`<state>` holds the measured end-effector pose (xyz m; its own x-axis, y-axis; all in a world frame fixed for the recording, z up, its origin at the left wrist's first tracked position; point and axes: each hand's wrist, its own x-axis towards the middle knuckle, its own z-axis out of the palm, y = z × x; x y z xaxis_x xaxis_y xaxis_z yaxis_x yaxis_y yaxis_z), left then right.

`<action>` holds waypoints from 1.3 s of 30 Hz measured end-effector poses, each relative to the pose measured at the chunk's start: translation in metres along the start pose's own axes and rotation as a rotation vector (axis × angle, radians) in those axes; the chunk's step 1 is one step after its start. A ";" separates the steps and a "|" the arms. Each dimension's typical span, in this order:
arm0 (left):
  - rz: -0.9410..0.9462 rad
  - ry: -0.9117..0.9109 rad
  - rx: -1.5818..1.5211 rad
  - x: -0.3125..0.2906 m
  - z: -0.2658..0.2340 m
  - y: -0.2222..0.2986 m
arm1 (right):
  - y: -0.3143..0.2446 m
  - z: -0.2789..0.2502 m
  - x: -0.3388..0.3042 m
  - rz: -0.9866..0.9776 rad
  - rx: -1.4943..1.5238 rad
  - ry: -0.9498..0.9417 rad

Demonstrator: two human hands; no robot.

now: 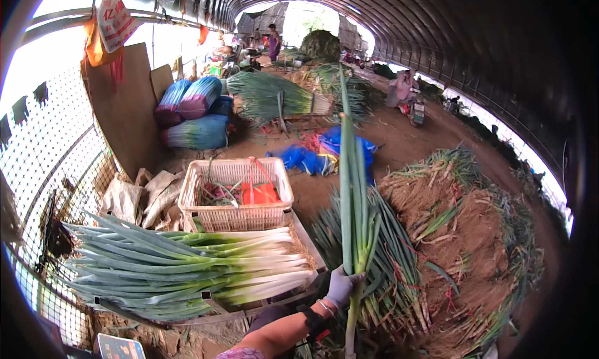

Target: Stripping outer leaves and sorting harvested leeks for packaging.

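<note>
Clasping a long green onion (350, 218) upright, from one o'clock down to five, in gloved left fingers (343, 280). Probably light, firm at the pale stalk (351, 326), bendy and easily creased higher (perhaps slick too); best held below the leaf fork. No sight of right hand.

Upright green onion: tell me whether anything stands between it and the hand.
Only the pale glove: the left hand grips the green onion low on its stalk; nothing else visible stands between them.
</note>
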<state>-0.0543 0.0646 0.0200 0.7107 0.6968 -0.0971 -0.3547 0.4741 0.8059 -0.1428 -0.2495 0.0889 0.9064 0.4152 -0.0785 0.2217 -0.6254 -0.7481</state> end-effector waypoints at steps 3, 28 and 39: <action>0.005 0.000 0.071 -0.011 0.000 -0.003 | -0.008 -0.007 -0.006 0.011 -0.007 0.019; -0.467 -0.286 -0.010 -0.043 0.013 -0.010 | -0.012 0.067 0.066 -0.026 0.343 -0.421; -0.242 -0.177 0.112 -0.022 -0.009 -0.011 | -0.027 0.067 0.011 -0.203 0.239 -0.291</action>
<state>-0.0722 0.0489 0.0079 0.8644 0.4618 -0.1991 -0.1003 0.5462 0.8317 -0.1632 -0.1836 0.0640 0.7060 0.7047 -0.0703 0.2647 -0.3547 -0.8967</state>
